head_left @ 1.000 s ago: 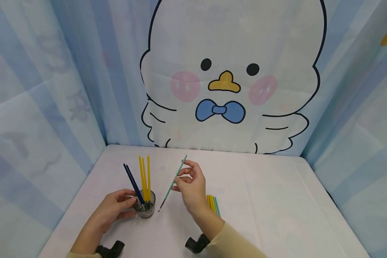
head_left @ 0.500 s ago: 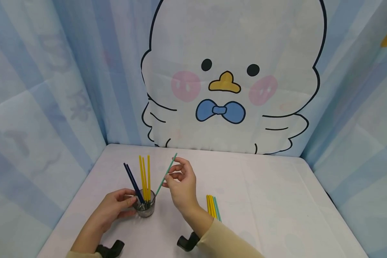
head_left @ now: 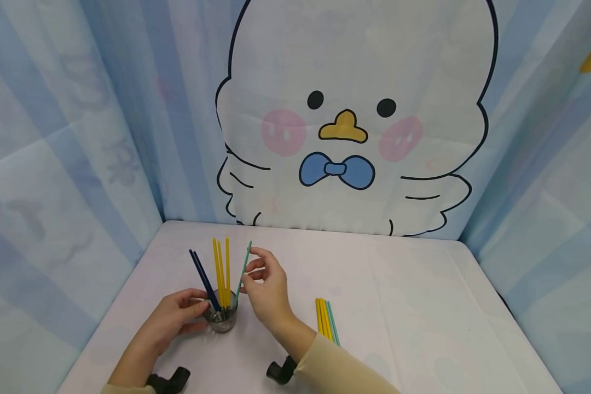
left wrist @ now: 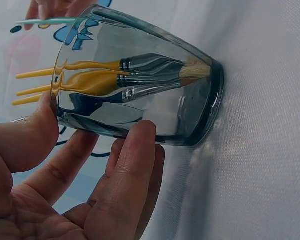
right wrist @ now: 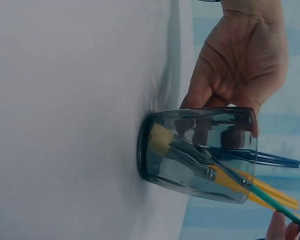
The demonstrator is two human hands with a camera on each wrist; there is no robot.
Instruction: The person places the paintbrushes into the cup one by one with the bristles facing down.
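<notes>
A clear drinking glass [head_left: 222, 325] stands upright on the table, holding yellow paintbrushes [head_left: 227, 268] and dark blue paintbrushes [head_left: 204, 279], bristles down. My left hand [head_left: 174, 314] steadies it from the left, thumb at the rim and fingertips along the side in the left wrist view. Between the thumb and fingers of my right hand [head_left: 268, 290] is a green paintbrush [head_left: 244, 268]. Its metal ferrule is inside the glass [right wrist: 200, 192] in the right wrist view, while the green handle [right wrist: 272, 200] leans out over the rim. Bristles of the other brushes rest near the glass bottom.
More yellow and green paintbrushes [head_left: 323, 317] lie on the white table [head_left: 423, 306] right of my right forearm, partly hidden by the sleeve [head_left: 340, 361]. A curtain with a cartoon bird [head_left: 345, 65] hangs behind the table, and striped curtains flank it.
My right hand has moved left with the green paintbrush, whose tip has gone from beside the glass into it, and the brush now stands steeper. The left hand stays at the glass.
</notes>
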